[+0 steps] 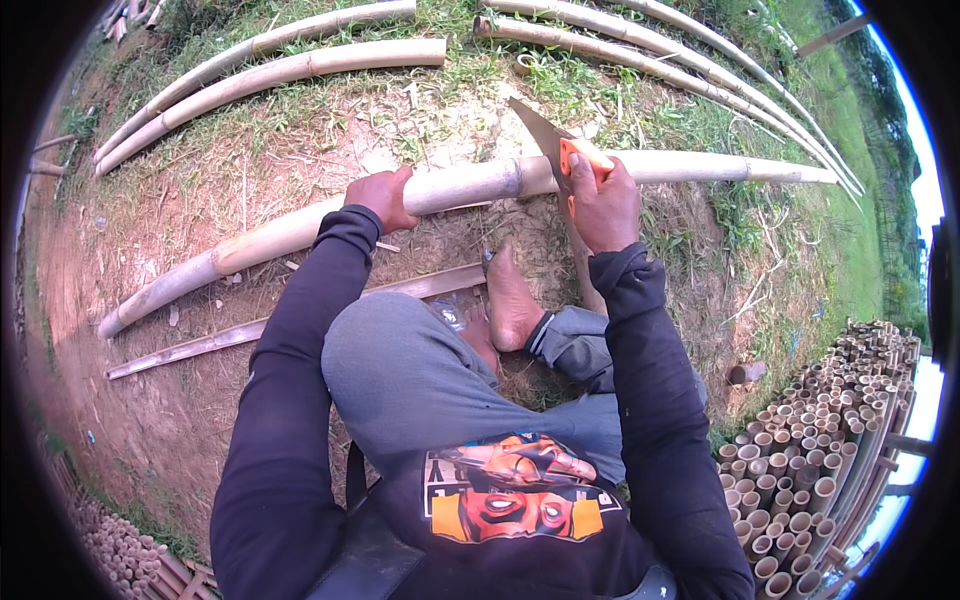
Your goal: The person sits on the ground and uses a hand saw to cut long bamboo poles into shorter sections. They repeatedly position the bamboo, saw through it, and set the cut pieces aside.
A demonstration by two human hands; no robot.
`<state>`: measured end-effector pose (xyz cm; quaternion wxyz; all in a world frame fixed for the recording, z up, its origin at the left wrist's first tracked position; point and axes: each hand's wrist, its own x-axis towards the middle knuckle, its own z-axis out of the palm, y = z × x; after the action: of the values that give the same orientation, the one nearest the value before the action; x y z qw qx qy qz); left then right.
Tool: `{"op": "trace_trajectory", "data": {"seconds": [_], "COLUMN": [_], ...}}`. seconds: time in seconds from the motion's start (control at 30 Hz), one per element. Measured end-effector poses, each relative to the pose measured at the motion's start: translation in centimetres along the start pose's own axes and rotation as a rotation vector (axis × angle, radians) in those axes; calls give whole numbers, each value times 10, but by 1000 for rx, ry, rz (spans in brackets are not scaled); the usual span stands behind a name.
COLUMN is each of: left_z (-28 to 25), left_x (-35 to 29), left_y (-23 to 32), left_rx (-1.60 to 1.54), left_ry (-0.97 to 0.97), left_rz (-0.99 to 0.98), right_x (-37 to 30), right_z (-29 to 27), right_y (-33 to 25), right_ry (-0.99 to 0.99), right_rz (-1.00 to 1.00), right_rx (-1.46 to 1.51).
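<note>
A long pale bamboo pole [462, 185] lies across in front of me, from the lower left to the far right. My left hand [383, 199] is closed over it, left of a dark joint ring, with the thumb toward me. My right hand [607, 208] grips the orange handle [586, 158] of a handsaw. The saw's grey blade [541, 134] slants away up and to the left, crossing the pole just right of that ring. How deep its teeth sit in the bamboo I cannot tell. My bare foot [512, 300] rests below the pole.
A split bamboo strip [215, 343] lies nearer me at left. More poles [290, 68] stretch over the grass beyond, with others [640, 62] at far right. Stacked bamboo lengths [800, 455] fill the lower right; another stack [125, 555] stands at lower left.
</note>
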<state>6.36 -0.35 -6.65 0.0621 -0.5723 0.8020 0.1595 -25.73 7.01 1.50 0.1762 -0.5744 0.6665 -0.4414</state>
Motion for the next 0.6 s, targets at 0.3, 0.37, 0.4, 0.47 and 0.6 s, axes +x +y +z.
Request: {"op": "trace_trajectory", "data": {"seconds": [0.3, 0.37, 0.4, 0.47, 0.6], "left_z": [7, 6, 5, 0, -8], "left_x": [7, 7, 7, 4, 2], "left_y": [-5, -4, -3, -1, 0], "left_rx": [-27, -44, -40, -35, -37], "left_ry": [-67, -41, -50, -42, -86], "left_rz": [-18, -6, -10, -13, -24], "right_x": [-195, -149, -119, -42, -30], "right_z": [-159, -115, -89, -32, -27], "right_y": [-66, -46, -37, -6, 1], "right_ry": [-59, -29, -34, -81, -55], "right_rz": [269, 230, 321, 274, 137], "right_rx": [196, 194, 220, 154, 65]}}
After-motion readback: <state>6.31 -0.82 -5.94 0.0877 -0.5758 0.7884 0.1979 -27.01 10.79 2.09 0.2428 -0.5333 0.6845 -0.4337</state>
